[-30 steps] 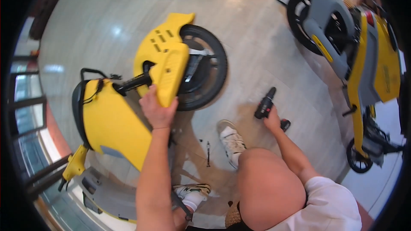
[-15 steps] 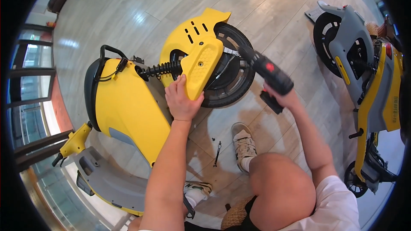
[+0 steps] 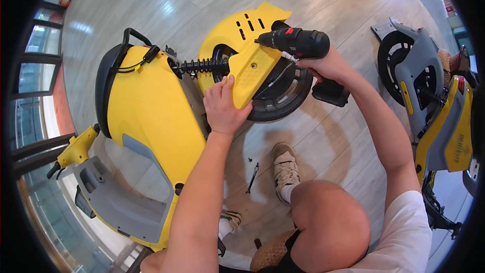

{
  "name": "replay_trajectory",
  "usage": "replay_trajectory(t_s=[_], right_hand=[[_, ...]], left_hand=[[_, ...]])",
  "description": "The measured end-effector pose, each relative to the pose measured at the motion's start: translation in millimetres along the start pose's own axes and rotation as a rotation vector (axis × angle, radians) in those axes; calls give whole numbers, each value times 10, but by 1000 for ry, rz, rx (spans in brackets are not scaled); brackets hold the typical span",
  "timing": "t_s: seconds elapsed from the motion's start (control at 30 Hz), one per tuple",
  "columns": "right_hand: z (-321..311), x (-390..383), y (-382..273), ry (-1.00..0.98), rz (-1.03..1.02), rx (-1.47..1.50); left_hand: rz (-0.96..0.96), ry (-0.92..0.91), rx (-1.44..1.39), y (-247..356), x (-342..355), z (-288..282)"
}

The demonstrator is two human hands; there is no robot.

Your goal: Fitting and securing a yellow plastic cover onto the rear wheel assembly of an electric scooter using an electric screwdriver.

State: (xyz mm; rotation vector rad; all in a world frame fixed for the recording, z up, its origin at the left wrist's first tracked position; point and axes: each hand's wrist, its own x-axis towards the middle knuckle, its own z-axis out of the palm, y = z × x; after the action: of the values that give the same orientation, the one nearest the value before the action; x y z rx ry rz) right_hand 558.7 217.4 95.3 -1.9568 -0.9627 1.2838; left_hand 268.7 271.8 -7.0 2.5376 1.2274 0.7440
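A yellow scooter lies on its side, its rear wheel and slotted yellow fender facing me. My left hand grips the lower end of the yellow cover beside the wheel, thumb on one edge and fingers on the other. In my right hand is a black cordless drill, held by its handle. Its tip points left at the cover's upper end, near a bolt hole; whether it touches cannot be made out. A black coil spring shock runs from the body toward the cover.
On the floor between the scooter and my shoe lie a small wrench-like tool and a tiny dark screw. A second scooter, grey and yellow, lies at the right. Glass-fronted cabinets line the left.
The drill has come up and left, swinging from beside the wheel to the cover's upper end. My left hand has kept its hold on the cover. The whole view has shifted slightly.
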Motion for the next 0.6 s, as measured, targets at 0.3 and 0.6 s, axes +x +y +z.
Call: replay_trajectory(t_s=[0.3,0.6], right_hand=[[12,-51,-18,38,-38,-6],[-88,-18,-2,1,-9,-101]], left_hand=[[4,10,27,12,5,15],[8,3,37,-1,17,-10]])
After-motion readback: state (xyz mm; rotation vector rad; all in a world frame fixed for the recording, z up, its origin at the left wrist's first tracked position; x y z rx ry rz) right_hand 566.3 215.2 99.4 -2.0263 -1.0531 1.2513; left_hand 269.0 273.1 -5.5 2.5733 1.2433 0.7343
